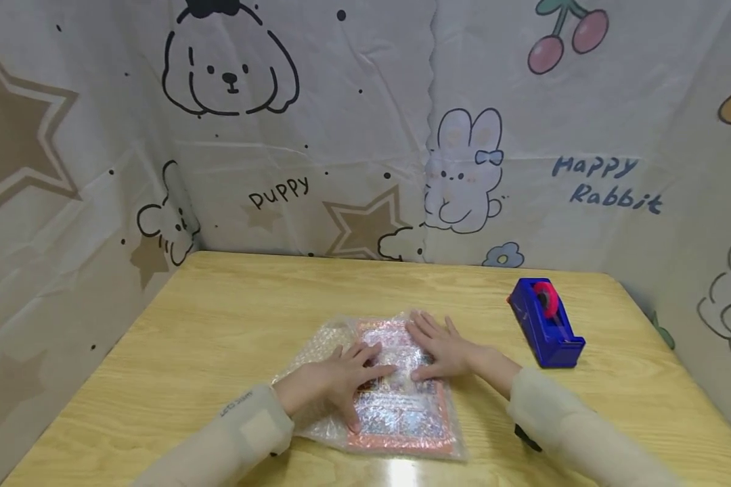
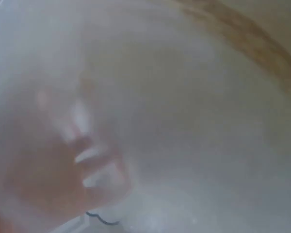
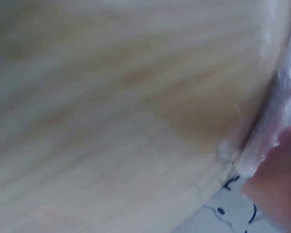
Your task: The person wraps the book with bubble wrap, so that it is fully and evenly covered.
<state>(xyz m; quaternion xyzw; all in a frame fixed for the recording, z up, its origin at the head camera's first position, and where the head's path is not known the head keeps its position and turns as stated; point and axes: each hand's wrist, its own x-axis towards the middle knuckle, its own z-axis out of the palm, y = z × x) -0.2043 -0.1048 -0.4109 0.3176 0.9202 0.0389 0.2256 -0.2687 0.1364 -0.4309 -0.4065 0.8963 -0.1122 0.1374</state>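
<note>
Pale sleeves (image 1: 252,426) up front, left hand (image 1: 346,380) and right hand (image 1: 445,350) spreading fingers on bubble-wrapped package (image 1: 396,426); from it, "puppy" (image 1: 279,193) reads eleven o'clock, "Happy Rabbit" (image 1: 609,184) between one and two.

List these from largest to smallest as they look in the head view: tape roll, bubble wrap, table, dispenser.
1. Table
2. Bubble wrap
3. Dispenser
4. Tape roll

Before you on the tabletop (image 1: 219,304) lies the bubble-wrapped package (image 1: 397,400), with the tape dispenser (image 1: 545,328) to its right, farther back.
</note>
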